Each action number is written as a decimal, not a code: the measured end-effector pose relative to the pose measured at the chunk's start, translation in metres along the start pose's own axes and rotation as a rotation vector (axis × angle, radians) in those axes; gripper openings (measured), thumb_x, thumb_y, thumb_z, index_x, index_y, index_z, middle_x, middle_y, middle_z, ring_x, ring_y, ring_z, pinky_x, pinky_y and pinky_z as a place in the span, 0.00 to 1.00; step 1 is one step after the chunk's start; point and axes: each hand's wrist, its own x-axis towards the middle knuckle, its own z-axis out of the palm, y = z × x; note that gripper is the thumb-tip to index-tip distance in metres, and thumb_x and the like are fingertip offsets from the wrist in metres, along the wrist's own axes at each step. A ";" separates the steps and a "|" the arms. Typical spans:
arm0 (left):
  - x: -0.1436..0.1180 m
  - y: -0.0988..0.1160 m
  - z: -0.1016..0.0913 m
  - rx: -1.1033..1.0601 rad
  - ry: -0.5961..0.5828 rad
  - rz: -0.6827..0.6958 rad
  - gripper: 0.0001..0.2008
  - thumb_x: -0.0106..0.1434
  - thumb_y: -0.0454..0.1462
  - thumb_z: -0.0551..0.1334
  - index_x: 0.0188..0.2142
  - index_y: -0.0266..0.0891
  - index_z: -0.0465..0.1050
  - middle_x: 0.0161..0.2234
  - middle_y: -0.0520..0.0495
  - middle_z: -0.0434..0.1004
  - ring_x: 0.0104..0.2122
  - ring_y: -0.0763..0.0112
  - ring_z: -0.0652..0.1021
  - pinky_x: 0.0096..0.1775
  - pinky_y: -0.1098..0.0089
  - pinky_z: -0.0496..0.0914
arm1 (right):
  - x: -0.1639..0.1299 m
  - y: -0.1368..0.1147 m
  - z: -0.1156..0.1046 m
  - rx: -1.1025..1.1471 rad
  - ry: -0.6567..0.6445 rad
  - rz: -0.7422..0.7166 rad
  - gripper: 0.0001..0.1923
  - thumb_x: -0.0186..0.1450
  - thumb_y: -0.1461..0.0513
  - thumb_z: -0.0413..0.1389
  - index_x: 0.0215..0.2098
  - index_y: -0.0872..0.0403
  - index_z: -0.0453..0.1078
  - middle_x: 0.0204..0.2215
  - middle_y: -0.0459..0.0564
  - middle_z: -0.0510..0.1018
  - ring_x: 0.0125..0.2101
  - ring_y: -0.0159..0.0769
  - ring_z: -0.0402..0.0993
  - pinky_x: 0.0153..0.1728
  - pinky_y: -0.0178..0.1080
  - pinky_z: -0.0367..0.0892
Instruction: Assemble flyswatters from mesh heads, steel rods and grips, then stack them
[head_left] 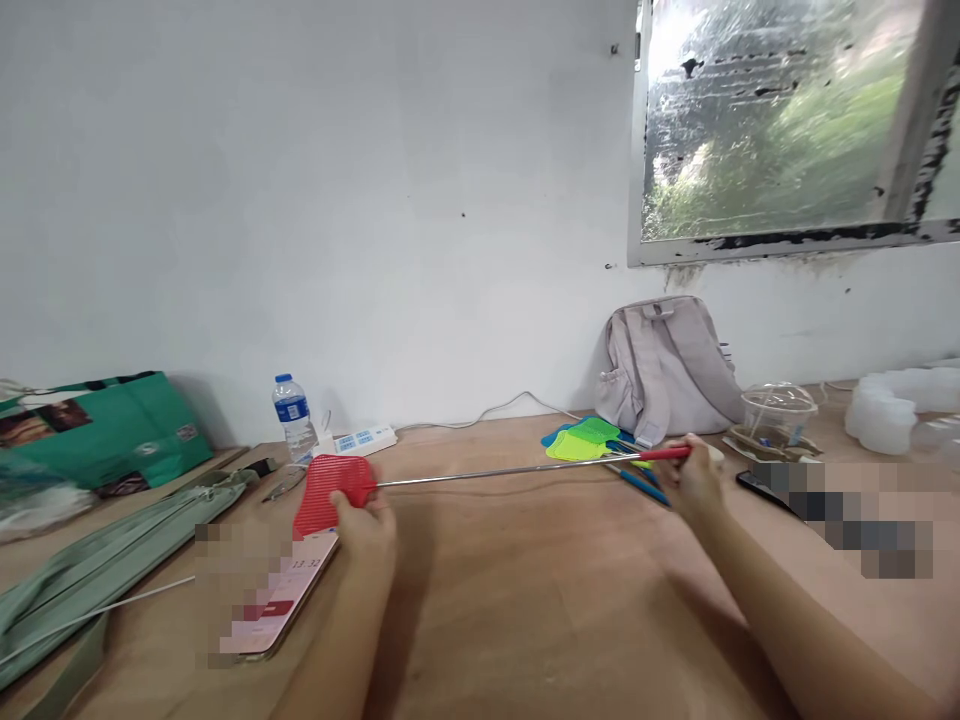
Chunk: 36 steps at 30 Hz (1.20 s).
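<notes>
A red fly swatter (334, 490) with a long metal rod is stretched level above the table between my two hands. My left hand (367, 525) pinches the base of its red slatted head, thumb in front. At the other end, my right hand (694, 480) grips the red handle, fingers closed round it. Behind my right hand lie green, yellow and blue fly swatters (589, 438) in a loose pile, their handles partly hidden by my hand. A phone with a lit pink screen (289, 595) lies below the red head, near my left forearm.
A water bottle (293, 415) and a white power strip (365, 440) stand by the wall. A backpack (667, 370) leans under the window. Plastic cups (885, 415) and a clear tub (778, 410) are at right; green bags (157, 430) and grey-green cloth (127, 560) at left.
</notes>
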 end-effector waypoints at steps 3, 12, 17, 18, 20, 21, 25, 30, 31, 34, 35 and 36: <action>-0.019 -0.014 0.014 -0.039 0.031 -0.062 0.16 0.65 0.40 0.44 0.39 0.38 0.68 0.32 0.47 0.75 0.32 0.73 0.76 0.38 0.67 0.71 | -0.009 0.001 0.028 0.280 0.069 -0.096 0.19 0.56 0.46 0.45 0.20 0.51 0.49 0.12 0.37 0.54 0.09 0.23 0.47 0.10 0.31 0.46; -0.043 -0.016 0.017 -0.062 0.211 -0.233 0.21 0.66 0.39 0.39 0.39 0.35 0.68 0.32 0.45 0.75 0.34 0.74 0.76 0.42 0.71 0.70 | -0.035 0.004 0.062 0.431 -0.149 0.033 0.12 0.57 0.52 0.50 0.25 0.52 0.58 0.14 0.38 0.63 0.10 0.23 0.56 0.09 0.28 0.48; -0.052 -0.015 0.022 -0.043 0.240 -0.263 0.21 0.66 0.38 0.38 0.41 0.37 0.68 0.33 0.46 0.76 0.34 0.76 0.76 0.40 0.73 0.70 | -0.041 0.009 0.067 0.311 -0.190 0.107 0.15 0.56 0.49 0.50 0.27 0.52 0.57 0.16 0.38 0.64 0.09 0.23 0.56 0.08 0.27 0.44; -0.055 -0.017 0.023 -0.040 0.230 -0.274 0.21 0.66 0.38 0.38 0.41 0.37 0.68 0.33 0.46 0.76 0.34 0.76 0.76 0.40 0.73 0.70 | -0.044 0.011 0.070 0.254 -0.225 0.144 0.16 0.56 0.48 0.50 0.27 0.52 0.56 0.16 0.38 0.63 0.09 0.23 0.56 0.08 0.26 0.42; -0.064 -0.022 0.026 -0.035 0.196 -0.306 0.20 0.66 0.37 0.39 0.40 0.37 0.69 0.33 0.46 0.76 0.33 0.75 0.77 0.40 0.73 0.70 | -0.054 0.016 0.079 0.154 -0.316 0.214 0.18 0.56 0.46 0.50 0.29 0.51 0.55 0.18 0.38 0.65 0.10 0.24 0.58 0.08 0.25 0.41; -0.069 -0.025 0.028 -0.034 0.172 -0.319 0.19 0.66 0.38 0.40 0.40 0.37 0.69 0.33 0.45 0.76 0.33 0.75 0.77 0.40 0.72 0.70 | -0.060 0.018 0.084 0.140 -0.352 0.224 0.18 0.56 0.46 0.50 0.30 0.50 0.55 0.20 0.38 0.66 0.10 0.23 0.59 0.08 0.25 0.41; -0.087 -0.031 0.032 -0.030 0.123 -0.351 0.20 0.66 0.39 0.40 0.41 0.38 0.69 0.33 0.45 0.77 0.33 0.74 0.77 0.40 0.72 0.70 | -0.077 0.025 0.098 0.117 -0.405 0.167 0.19 0.57 0.44 0.47 0.31 0.50 0.52 0.25 0.38 0.67 0.10 0.21 0.57 0.08 0.26 0.44; -0.110 -0.036 0.035 -0.016 0.099 -0.469 0.18 0.66 0.39 0.43 0.40 0.37 0.70 0.30 0.45 0.77 0.34 0.74 0.77 0.43 0.74 0.69 | -0.091 0.038 0.105 0.016 -0.550 0.212 0.20 0.57 0.44 0.46 0.33 0.50 0.52 0.27 0.40 0.68 0.12 0.21 0.60 0.08 0.26 0.46; -0.115 -0.037 0.036 -0.016 0.087 -0.491 0.18 0.66 0.39 0.43 0.39 0.37 0.70 0.30 0.46 0.77 0.34 0.74 0.77 0.43 0.74 0.68 | -0.093 0.042 0.107 0.022 -0.565 0.216 0.20 0.57 0.44 0.45 0.33 0.50 0.52 0.27 0.40 0.68 0.12 0.21 0.60 0.08 0.25 0.46; -0.127 -0.038 0.039 -0.046 0.067 -0.541 0.16 0.65 0.39 0.45 0.39 0.37 0.70 0.29 0.46 0.77 0.34 0.74 0.77 0.44 0.73 0.67 | -0.096 0.051 0.110 0.055 -0.564 0.209 0.19 0.58 0.43 0.44 0.33 0.50 0.51 0.27 0.40 0.67 0.12 0.21 0.59 0.08 0.26 0.46; -0.128 -0.038 0.039 -0.061 0.057 -0.552 0.16 0.65 0.40 0.46 0.38 0.37 0.70 0.29 0.45 0.77 0.35 0.73 0.77 0.45 0.73 0.67 | -0.096 0.052 0.110 0.064 -0.563 0.200 0.19 0.58 0.43 0.44 0.33 0.50 0.51 0.27 0.40 0.67 0.11 0.21 0.58 0.08 0.26 0.46; -0.128 -0.037 0.039 -0.073 0.042 -0.562 0.15 0.65 0.40 0.46 0.38 0.37 0.70 0.29 0.45 0.78 0.35 0.73 0.77 0.45 0.73 0.67 | -0.095 0.053 0.109 0.060 -0.570 0.190 0.19 0.59 0.44 0.43 0.33 0.50 0.51 0.27 0.40 0.66 0.11 0.21 0.57 0.09 0.27 0.46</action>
